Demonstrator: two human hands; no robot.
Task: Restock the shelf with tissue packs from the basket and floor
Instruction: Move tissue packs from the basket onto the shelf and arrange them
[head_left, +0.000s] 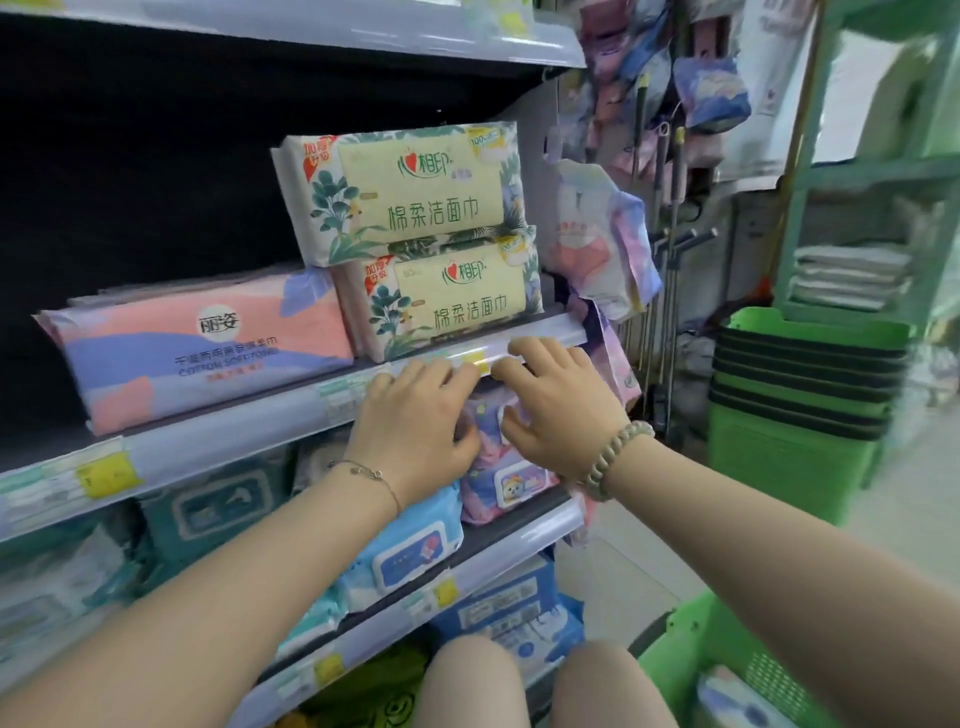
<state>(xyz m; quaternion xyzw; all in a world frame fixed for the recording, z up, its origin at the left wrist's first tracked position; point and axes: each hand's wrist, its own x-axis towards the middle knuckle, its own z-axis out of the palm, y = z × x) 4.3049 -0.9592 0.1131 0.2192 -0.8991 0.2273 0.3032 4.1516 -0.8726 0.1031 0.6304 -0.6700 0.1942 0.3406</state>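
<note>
at the left of the frame a pink-and-lilac pack (208, 348) lies flat on the middle shelf (234, 436), touching two cream leafy packs (405, 192) stacked one on the other just to its right. below them, at centre, your left hand (415, 421) is on the purple pack (488, 441), which stands at the front of the shelf under the rail. its fingers are curled over the pack's upper left corner and its thumb presses the face. a blue wipes pack (410, 551) lies below your left wrist on the same lower shelf. your right hand (561, 410) grasps the purple pack's right side. the thumb is on the front and the fingers are bent over the top, their tips against the shelf rail. a bead bracelet (618, 457) circles that wrist. further right, a stack of green baskets (800, 395) stands on the floor well apart from the shelf. at the lower right corner, a green basket (691, 670) sits beside your knees with a pale pack (737, 701) inside it.
</note>
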